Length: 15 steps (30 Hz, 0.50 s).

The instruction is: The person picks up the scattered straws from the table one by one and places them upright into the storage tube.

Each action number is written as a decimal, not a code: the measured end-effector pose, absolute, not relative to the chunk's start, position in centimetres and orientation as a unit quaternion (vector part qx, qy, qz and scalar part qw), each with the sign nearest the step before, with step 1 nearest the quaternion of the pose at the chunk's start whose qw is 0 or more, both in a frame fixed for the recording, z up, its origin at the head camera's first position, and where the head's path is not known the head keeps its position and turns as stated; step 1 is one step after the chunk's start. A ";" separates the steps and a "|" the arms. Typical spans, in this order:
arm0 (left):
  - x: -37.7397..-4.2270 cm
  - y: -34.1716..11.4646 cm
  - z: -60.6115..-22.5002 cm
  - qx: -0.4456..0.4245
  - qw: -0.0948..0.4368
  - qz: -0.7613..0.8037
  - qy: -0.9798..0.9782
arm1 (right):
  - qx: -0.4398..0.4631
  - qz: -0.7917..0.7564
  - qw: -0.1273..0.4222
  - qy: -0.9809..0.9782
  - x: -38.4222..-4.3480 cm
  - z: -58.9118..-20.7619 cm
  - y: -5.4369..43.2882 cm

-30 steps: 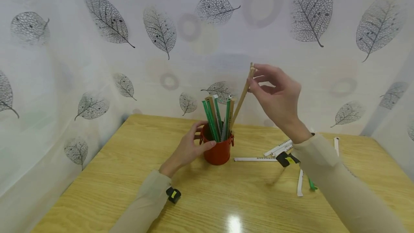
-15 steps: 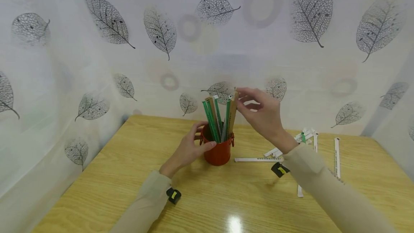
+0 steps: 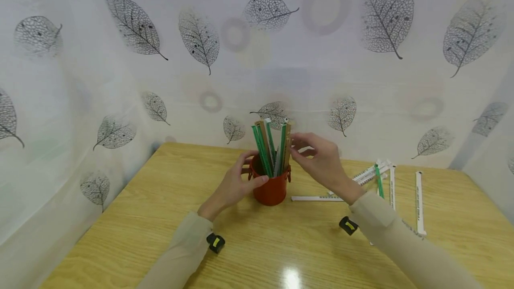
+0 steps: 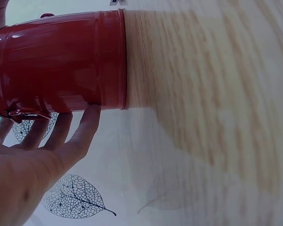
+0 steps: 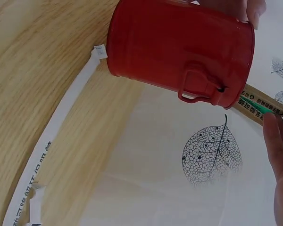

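A small red metal bucket with side handles stands on the table, holding several slim paper-wrapped straws in green, brown and white. My left hand grips it from the left, thumb over the front of the rim and fingers on the far side. At the bucket's right edge my right hand pinches a brown wrapped straw that stands inside it. The right wrist view shows those fingertips on the printed brown wrappers just past the rim. The straws' lower ends are hidden in the bucket.
Several white wrapped straws and a green one lie on the right of the wooden table, some partly under the right forearm. One white straw lies just right of the bucket. A leaf-patterned curtain hangs behind.
My right hand has come down and left, lowering the brown straw from a raised slant into the bucket beside the others. The left hand has kept its grip on the bucket.
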<state>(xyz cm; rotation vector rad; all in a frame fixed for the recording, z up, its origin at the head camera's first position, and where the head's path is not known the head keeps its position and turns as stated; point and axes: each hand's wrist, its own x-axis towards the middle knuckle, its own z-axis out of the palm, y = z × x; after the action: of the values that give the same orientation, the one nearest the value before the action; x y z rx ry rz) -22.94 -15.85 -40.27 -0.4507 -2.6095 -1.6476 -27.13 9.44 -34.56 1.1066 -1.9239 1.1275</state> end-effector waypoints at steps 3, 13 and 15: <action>-22.9 -15.9 -40.3 -0.146 0.012 -0.527 -0.837 | 0.420 0.427 0.314 -0.737 -27.1 -34.9 9.5; -23.0 -15.9 -40.3 -0.152 0.008 -0.529 -0.835 | 0.429 0.409 0.289 -0.752 -27.2 -35.7 10.4; -23.0 -15.9 -40.3 -0.150 0.008 -0.528 -0.835 | 0.424 0.404 0.284 -0.759 -27.3 -35.7 10.8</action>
<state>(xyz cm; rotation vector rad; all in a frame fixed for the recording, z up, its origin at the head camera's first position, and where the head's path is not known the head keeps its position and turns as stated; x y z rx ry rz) -22.99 -15.89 -40.25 -0.4702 -2.6107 -1.6513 -27.29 10.82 -35.73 1.1340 -2.0309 1.0816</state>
